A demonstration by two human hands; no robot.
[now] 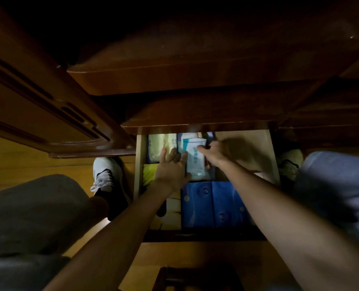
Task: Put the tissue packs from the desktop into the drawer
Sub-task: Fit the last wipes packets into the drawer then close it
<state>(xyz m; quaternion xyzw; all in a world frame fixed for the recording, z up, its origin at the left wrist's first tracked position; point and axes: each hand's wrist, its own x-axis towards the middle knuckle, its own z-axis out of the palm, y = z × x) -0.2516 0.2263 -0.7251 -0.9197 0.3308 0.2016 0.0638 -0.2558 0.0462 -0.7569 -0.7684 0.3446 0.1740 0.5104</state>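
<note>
The wooden drawer [266,152] is pulled out below the dark desk edge. A white tissue pack with a teal stripe [195,158] lies in its middle rear. My right hand [213,153] pinches this pack at its upper right edge. My left hand [173,168] lies flat with straight fingers, pressing beside the white pack and over a pale yellow pack [158,147] to the left. Two blue tissue packs [213,203] sit side by side in the front of the drawer. The drawer's back part is hidden under the desk.
A yellow-green packet [149,172] and a pale printed box [170,211] lie along the drawer's left side. The desk top [195,80] overhangs above. My shoe [106,175] stands on the wooden floor left of the drawer; a blue-grey cloth [338,185] is at the right.
</note>
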